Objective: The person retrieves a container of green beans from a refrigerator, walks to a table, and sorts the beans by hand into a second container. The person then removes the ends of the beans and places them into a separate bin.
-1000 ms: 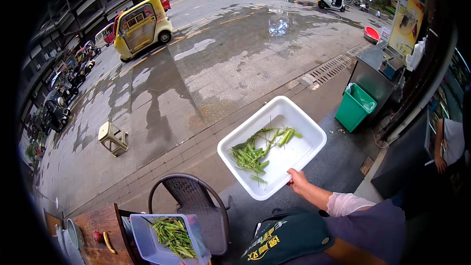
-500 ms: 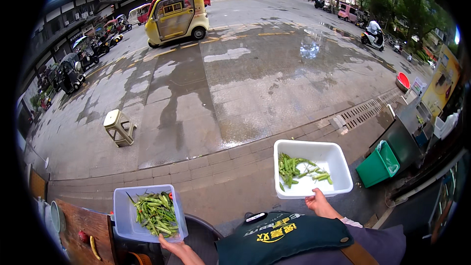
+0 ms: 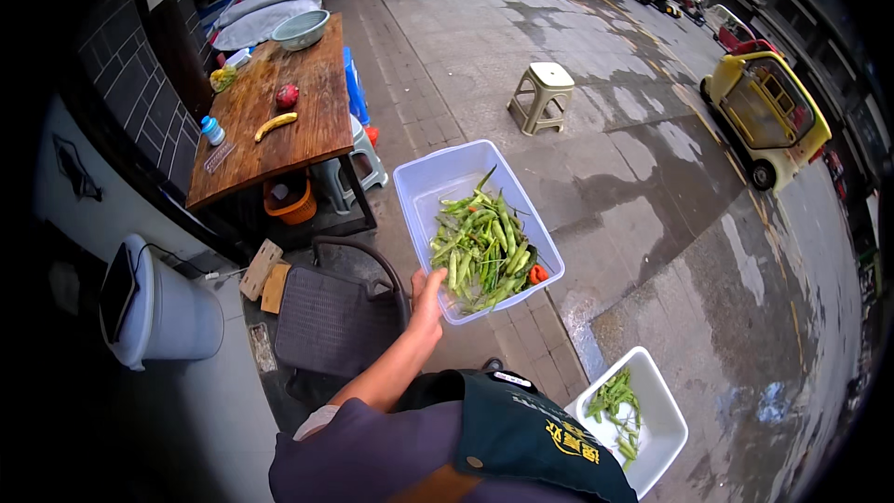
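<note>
My left hand [image 3: 426, 309] is closed on the near rim of a translucent bluish plastic bin [image 3: 421, 188], holding it out in front of me, slightly tilted. A heap of long green chili peppers [image 3: 489, 237] fills its middle, with an orange-red pepper [image 3: 538, 274] by the right corner. At the lower right is a white plastic tub [image 3: 663, 421] with a smaller bunch of slim green peppers [image 3: 622, 401]. The dark apron [image 3: 540, 438] covers the tub's near side, and my right hand does not show.
Left of the bin is a dark woven armchair [image 3: 326, 321]. Beyond it, a wooden table [image 3: 279, 140] carries a banana, a red round fruit, a bottle and a basin. A cream stool [image 3: 543, 93] stands on the pavement; a yellow three-wheeler [image 3: 768, 121] is farther right.
My view has swung left, bringing the table and armchair into the picture. Both containers sit farther right in it. My right hand, earlier on the white tub's rim, has left the view.
</note>
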Demonstrator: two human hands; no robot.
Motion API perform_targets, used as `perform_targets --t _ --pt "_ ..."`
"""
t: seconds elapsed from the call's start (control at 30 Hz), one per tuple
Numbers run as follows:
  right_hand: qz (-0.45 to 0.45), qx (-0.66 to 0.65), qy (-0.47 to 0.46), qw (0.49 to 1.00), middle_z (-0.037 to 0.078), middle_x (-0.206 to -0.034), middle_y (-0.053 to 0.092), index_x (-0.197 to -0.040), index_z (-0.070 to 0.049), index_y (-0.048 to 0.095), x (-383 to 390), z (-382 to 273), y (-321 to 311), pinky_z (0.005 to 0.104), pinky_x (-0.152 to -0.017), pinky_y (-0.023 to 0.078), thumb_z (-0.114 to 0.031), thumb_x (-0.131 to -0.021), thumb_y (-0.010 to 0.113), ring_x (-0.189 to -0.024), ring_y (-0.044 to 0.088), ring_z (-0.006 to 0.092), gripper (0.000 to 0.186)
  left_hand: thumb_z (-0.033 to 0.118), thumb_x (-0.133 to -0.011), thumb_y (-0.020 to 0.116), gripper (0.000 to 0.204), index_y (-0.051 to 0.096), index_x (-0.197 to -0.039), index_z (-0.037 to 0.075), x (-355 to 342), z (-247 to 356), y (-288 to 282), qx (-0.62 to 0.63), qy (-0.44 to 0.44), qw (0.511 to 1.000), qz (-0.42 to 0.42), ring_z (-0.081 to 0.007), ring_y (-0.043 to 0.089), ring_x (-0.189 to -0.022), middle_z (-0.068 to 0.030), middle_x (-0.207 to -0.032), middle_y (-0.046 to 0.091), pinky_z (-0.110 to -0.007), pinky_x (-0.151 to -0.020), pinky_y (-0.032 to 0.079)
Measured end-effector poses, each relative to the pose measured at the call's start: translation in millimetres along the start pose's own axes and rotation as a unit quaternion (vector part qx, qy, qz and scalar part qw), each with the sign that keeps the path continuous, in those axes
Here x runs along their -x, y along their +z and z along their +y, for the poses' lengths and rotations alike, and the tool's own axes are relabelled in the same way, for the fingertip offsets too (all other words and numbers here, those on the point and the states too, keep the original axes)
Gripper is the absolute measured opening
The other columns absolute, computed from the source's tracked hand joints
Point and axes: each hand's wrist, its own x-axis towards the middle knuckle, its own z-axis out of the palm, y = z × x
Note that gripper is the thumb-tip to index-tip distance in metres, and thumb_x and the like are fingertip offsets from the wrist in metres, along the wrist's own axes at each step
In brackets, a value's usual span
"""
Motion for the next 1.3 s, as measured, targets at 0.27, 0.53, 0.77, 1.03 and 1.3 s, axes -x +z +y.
perform_targets --t 0.27,0.53,0.77,1.03,1.3 --pt "-0.061 0.146 0.049 0.986 0.006 -0.058 0.047 -0.081 -0.001 0.048 -86 -51 260 0.0213 -0.049 0.042 -0.026 -0.071 0.057 -0.048 0.044 0.0138 0.029 0.029 -0.076 0.057 0.042 0.038 -0.110 0.012 -10 18 -6 0.043 0.121 0.967 0.219 -0.0137 0.048 -0.077 -0.0042 -0.089 0.043 -0.028 -0.065 0.044" --pt "-0.181 0.249 0.067 0.949 -0.002 -0.047 0.035 -0.074 -0.006 0.044 -63 3 501 0.0222 -0.046 0.042 -0.019 -0.071 0.061 -0.040 0.037 0.0070 0.021 0.028 -0.075 0.058 0.055 0.027 -0.118 0.014 -105 55 -13 0.165 0.119 0.915 0.349 -0.0208 0.046 -0.100 -0.0108 -0.112 0.041 -0.036 -0.077 0.043" --pt "-0.251 0.321 0.089 0.909 0.002 -0.045 0.037 -0.063 -0.008 0.041 -40 88 657 0.0272 -0.045 0.043 -0.021 -0.072 0.060 -0.041 0.040 0.0122 0.025 0.031 -0.075 0.056 0.056 0.027 -0.121 0.016 -244 87 -45 0.160 0.138 0.880 0.426 -0.0192 0.054 -0.090 -0.0095 -0.112 0.044 -0.035 -0.064 0.048" --pt "-0.355 0.428 0.126 0.821 0.001 -0.045 0.044 -0.071 -0.007 0.048 4 201 848 0.0265 -0.041 0.046 -0.018 -0.073 0.058 -0.035 0.041 0.0125 0.015 0.029 -0.076 0.054 0.049 0.035 -0.118 0.010 -301 143 -60 0.179 0.142 0.869 0.439 -0.0165 0.047 -0.088 -0.0071 -0.109 0.045 -0.030 -0.069 0.040" --pt "-0.491 0.532 0.150 0.673 -0.004 -0.054 0.045 -0.076 -0.011 0.047 116 350 1055 0.0246 -0.045 0.046 -0.017 -0.076 0.056 -0.037 0.040 0.0057 0.010 0.023 -0.080 0.051 0.046 0.034 -0.119 0.006 -383 150 -66 0.208 0.176 0.786 0.556 -0.0209 0.047 -0.097 -0.0093 -0.110 0.046 -0.033 -0.079 0.039"
